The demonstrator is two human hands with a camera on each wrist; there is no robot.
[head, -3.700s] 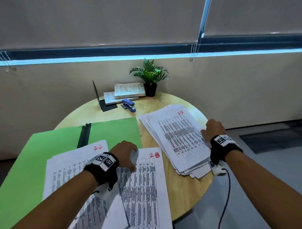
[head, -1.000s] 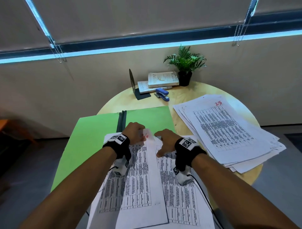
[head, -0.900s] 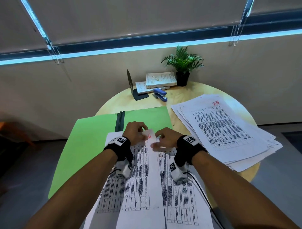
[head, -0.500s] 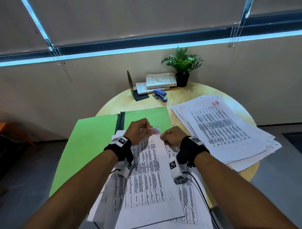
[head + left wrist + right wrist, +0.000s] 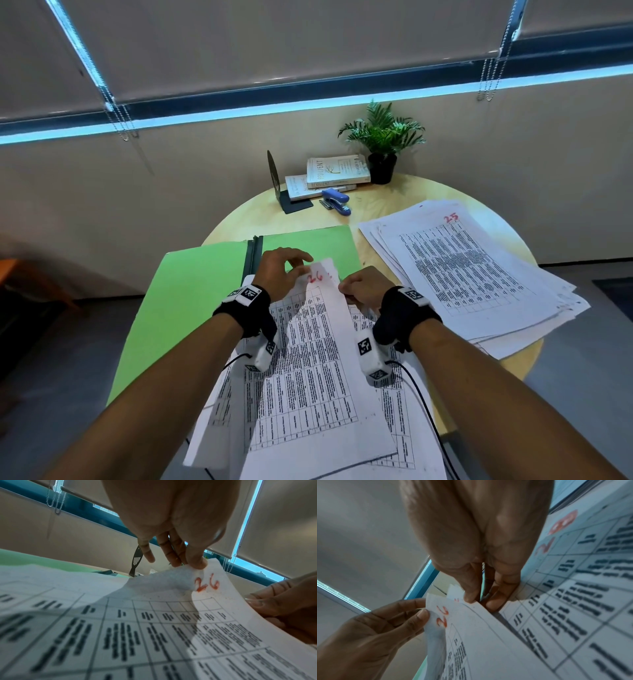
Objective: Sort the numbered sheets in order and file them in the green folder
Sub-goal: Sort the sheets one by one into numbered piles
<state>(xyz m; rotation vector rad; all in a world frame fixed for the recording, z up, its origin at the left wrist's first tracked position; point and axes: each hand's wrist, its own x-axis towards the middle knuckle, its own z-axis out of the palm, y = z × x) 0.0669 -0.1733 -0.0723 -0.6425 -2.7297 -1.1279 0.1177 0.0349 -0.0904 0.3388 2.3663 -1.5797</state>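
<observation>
Plainly both hands, left hand (image 5: 279, 272) and right hand (image 5: 363, 288), pinched the top corners of the thin white printed sheet marked 26 (image 5: 318, 346), lifted over the open green card folder (image 5: 191, 301) on the round wooden counter (image 5: 387, 209); light and floppy, it probably handled best by those corners.

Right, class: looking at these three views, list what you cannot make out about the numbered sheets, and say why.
- Table text on sheet 26: too small in the head view, blurred in both wrist views.
- Numbers under the sheet marked 25 in the right pile: covered by it, head view.
- Sheet 28: its lower part is cut off by the right wrist frame edge.
- The sheet behind sheet 26: its number is hidden by the right hand.
</observation>
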